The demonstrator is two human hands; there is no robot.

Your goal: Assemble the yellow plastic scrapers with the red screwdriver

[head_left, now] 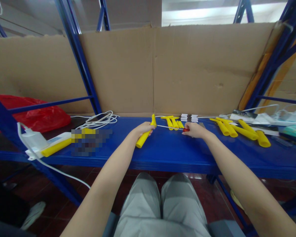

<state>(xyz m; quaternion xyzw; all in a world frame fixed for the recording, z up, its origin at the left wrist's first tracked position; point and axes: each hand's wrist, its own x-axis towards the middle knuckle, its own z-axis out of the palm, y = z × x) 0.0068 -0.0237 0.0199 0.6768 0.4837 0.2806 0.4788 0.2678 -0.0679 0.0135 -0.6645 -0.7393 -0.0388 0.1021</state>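
Currently, the left hand (145,128) is closing around a yellow piece (143,139), which is slanting over the middle of the blue tabletop (172,148), its lower end pointing toward the front edge. The right hand (193,129) is gripping a screwdriver (185,130) by its red handle, and the thin shaft is reaching left to the upper part of that piece.

Toward the back edge, between the hands, small yellow parts (171,122) are lying beside a white stack with dark bands (188,118). More yellow parts are resting in a cluster (236,128) toward the right end. A coiled white cable (102,120) is lying near the back edge, left of the hands, while a power strip (61,138) is sitting by the front-left corner; a pixelated patch is hiding what is beside it. Farther left, a red bag (34,113) is bulging behind a blue bar.

Cardboard sheets (187,65) are standing behind the tabletop, blue metal posts (76,56) are framing it, and dark red floor tiles (202,187) are showing below.
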